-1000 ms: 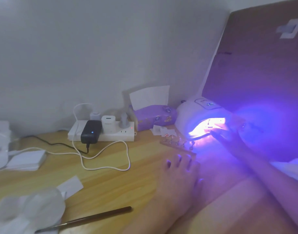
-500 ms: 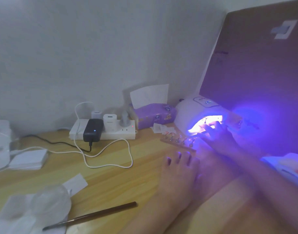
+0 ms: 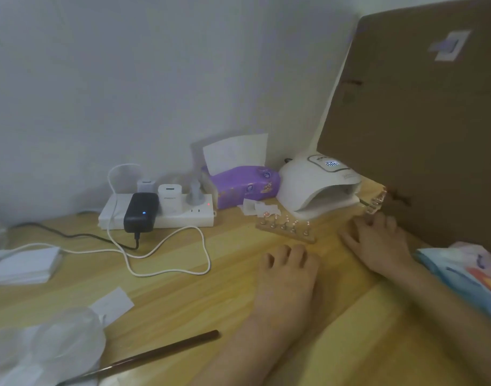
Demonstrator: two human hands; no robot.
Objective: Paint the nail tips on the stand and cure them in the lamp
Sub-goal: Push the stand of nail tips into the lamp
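Your left hand (image 3: 287, 274) rests relaxed on the surface (image 3: 183, 296) near the wooden nail-tip stand (image 3: 284, 231). Your right hand (image 3: 377, 243) lies flat, released, fingertips at a second stand (image 3: 375, 203) beside the unlit lamp (image 3: 313, 185).

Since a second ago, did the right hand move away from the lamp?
Yes. The right hand has pulled back out of the opening of the lamp, toward the person, and now lies on the table in front of it.

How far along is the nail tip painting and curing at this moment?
Apparently done: the lamp is dark, the front stand and side stand outside it. In hand: the right hand reaches the side stand; the left hand rests idle. Left: unclear; the brush lies unused.
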